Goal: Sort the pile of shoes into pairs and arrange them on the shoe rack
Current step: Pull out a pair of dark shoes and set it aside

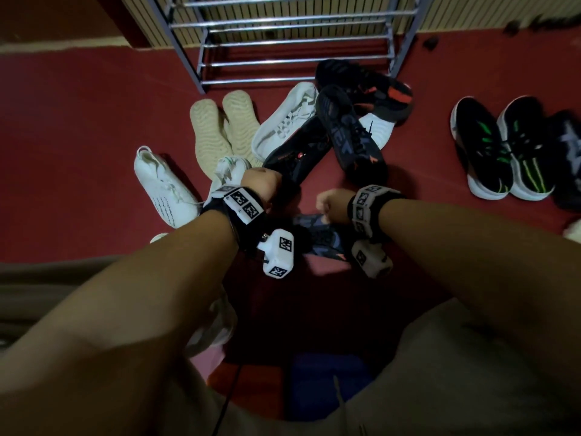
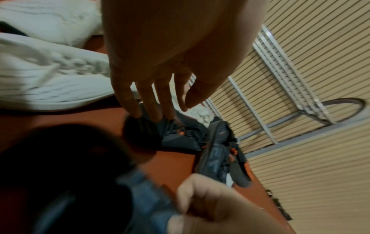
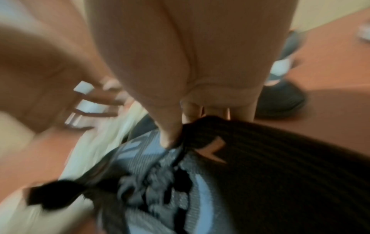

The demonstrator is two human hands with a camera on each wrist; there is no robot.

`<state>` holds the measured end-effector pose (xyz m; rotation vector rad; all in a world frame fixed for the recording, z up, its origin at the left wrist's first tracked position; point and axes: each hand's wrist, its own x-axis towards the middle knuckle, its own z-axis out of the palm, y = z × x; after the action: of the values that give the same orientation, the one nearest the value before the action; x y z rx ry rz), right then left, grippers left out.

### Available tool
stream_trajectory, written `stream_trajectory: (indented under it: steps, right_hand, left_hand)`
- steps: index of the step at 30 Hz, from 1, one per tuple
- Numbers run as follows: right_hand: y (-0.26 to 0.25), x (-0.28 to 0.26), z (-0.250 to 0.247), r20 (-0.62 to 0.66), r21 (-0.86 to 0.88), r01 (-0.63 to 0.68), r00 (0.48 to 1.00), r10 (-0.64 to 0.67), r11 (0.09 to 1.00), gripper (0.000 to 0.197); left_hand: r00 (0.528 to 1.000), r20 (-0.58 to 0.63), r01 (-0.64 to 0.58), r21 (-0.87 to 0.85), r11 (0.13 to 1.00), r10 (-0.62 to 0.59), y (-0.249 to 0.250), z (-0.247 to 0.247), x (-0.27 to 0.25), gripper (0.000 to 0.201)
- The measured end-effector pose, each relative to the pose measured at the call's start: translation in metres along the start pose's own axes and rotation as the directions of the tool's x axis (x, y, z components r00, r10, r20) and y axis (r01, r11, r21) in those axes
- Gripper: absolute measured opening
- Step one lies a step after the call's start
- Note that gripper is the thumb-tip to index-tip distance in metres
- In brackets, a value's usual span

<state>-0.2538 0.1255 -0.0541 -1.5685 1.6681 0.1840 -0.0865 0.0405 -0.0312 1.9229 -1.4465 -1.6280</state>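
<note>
My right hand point(image 1: 331, 207) grips a dark blue-grey knit sneaker point(image 1: 320, 236) by its collar; in the right wrist view the thumb and fingers point(image 3: 170, 134) pinch the black collar of this sneaker point(image 3: 160, 182). My left hand point(image 1: 262, 185) reaches forward with straight fingers. Its fingertips point(image 2: 138, 110) touch the heel of a dark sneaker with orange marks point(image 2: 176, 136), which lies in the pile point(image 1: 295, 152). A matching dark shoe with blue lettering point(image 1: 349, 133) lies beside it. The metal shoe rack point(image 1: 283, 42) stands at the far wall with bare bars.
White sneakers point(image 1: 163, 187) point(image 1: 283, 121) and two beige soles point(image 1: 220, 127) lie on the red floor to the left. A black shoe with a red sole point(image 1: 377, 89) lies by the rack. A black and green pair point(image 1: 500, 152) stands at the right.
</note>
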Motion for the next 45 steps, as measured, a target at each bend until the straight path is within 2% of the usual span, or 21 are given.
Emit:
stream_trajectory:
  steps: [2, 3, 6, 9, 11, 13, 15, 17, 20, 22, 26, 28, 30, 32, 34, 36, 38, 40, 42, 45]
  right_hand:
    - [0.009, -0.004, -0.021, -0.094, 0.097, -0.017, 0.995, 0.026, 0.995, 0.014]
    - [0.012, -0.007, -0.033, -0.117, 0.155, -0.03, 0.992, 0.048, 0.987, 0.013]
    - [0.028, -0.013, -0.06, -0.195, 0.333, -0.048, 0.974, 0.119, 0.942, 0.014]
    - [0.049, -0.015, -0.078, -0.236, 0.5, -0.057, 0.951, 0.2, 0.864, 0.012]
    - [0.063, -0.016, -0.085, -0.256, 0.62, -0.076, 0.921, 0.293, 0.781, 0.013]
    - [0.078, -0.012, -0.089, -0.262, 0.765, -0.062, 0.88, 0.397, 0.641, 0.015]
    - [0.093, -0.008, -0.098, -0.232, 0.868, -0.024, 0.863, 0.448, 0.496, 0.015]
    - [0.109, -0.001, -0.109, -0.225, 0.901, 0.007, 0.863, 0.453, 0.434, 0.009]
    - [0.136, 0.01, -0.121, -0.214, 0.907, 0.01, 0.871, 0.442, 0.42, 0.026]
    - [0.149, 0.014, -0.123, -0.185, 0.903, -0.022, 0.88, 0.436, 0.428, 0.029]
    - [0.163, 0.018, -0.117, -0.11, 0.979, 0.017, 0.884, 0.454, 0.204, 0.034]
    - [0.169, 0.022, -0.11, -0.097, 0.986, 0.026, 0.894, 0.438, 0.166, 0.032]
    - [0.18, 0.03, -0.102, -0.068, 0.992, 0.014, 0.89, 0.45, 0.122, 0.038]
    - [0.19, 0.041, -0.095, -0.055, 0.995, 0.012, 0.886, 0.459, 0.096, 0.044]
    - [0.192, 0.047, -0.093, -0.068, 0.996, 0.04, 0.894, 0.442, 0.074, 0.045]
    - [0.192, 0.052, -0.093, -0.073, 0.997, 0.066, 0.893, 0.445, 0.031, 0.048]
    - [0.189, 0.052, -0.094, -0.053, 0.998, 0.069, 0.883, 0.466, -0.016, 0.05]
    - [0.188, 0.052, -0.091, -0.043, 0.995, 0.081, 0.875, 0.483, -0.058, 0.049]
    - [0.189, 0.055, -0.087, -0.04, 0.995, 0.08, 0.876, 0.48, -0.064, 0.046]
    - [0.193, 0.059, -0.082, -0.013, 0.999, 0.029, 0.875, 0.483, -0.027, 0.042]
  left_hand:
    - [0.996, -0.064, -0.061, 0.0, 0.998, 0.061, 0.015, 0.003, 0.002, 0.036]
    - [0.991, -0.097, -0.093, -0.027, 0.995, 0.09, 0.022, 0.004, 0.004, 0.034]
    - [0.97, -0.184, -0.177, -0.089, 0.98, 0.158, 0.048, 0.01, 0.006, 0.008]
    - [0.949, -0.232, -0.242, -0.11, 0.964, 0.212, 0.076, 0.016, 0.005, 0.015]
    - [0.932, -0.256, -0.291, -0.112, 0.95, 0.256, 0.093, 0.021, 0.009, 0.015]
    - [0.927, -0.239, -0.322, -0.113, 0.94, 0.289, 0.107, 0.03, 0.015, 0.016]
    - [0.923, -0.22, -0.345, -0.111, 0.932, 0.315, 0.115, 0.041, 0.025, 0.02]
    - [0.922, -0.21, -0.348, -0.076, 0.934, 0.326, 0.12, 0.053, 0.037, 0.02]
    - [0.923, -0.19, -0.336, 0.025, 0.941, 0.335, 0.123, 0.072, 0.053, 0.022]
    - [0.926, -0.176, -0.323, 0.08, 0.943, 0.333, 0.125, 0.082, 0.065, 0.023]
    - [0.931, -0.143, -0.302, 0.218, 0.928, 0.337, 0.126, 0.1, 0.078, 0.016]
    - [0.926, -0.129, -0.308, 0.282, 0.909, 0.354, 0.128, 0.108, 0.084, 0.017]
    - [0.92, -0.093, -0.33, 0.34, 0.881, 0.38, 0.136, 0.115, 0.088, 0.014]
    - [0.888, -0.031, -0.398, 0.451, 0.799, 0.46, 0.146, 0.12, 0.095, 0.019]
    - [0.834, 0.031, -0.466, 0.572, 0.675, 0.55, 0.157, 0.125, 0.101, 0.022]
    - [0.804, 0.112, -0.484, 0.693, 0.534, 0.584, 0.163, 0.131, 0.111, 0.028]
    - [0.783, 0.284, -0.532, 0.766, 0.361, 0.552, 0.165, 0.138, 0.122, 0.035]
    - [0.774, 0.46, -0.563, 0.814, 0.141, 0.434, 0.162, 0.142, 0.132, 0.045]
    - [0.792, 0.501, -0.538, 0.843, 0.011, 0.349, 0.152, 0.143, 0.133, 0.047]
    - [0.779, 0.506, -0.51, 0.855, -0.093, 0.37, 0.137, 0.14, 0.13, 0.057]
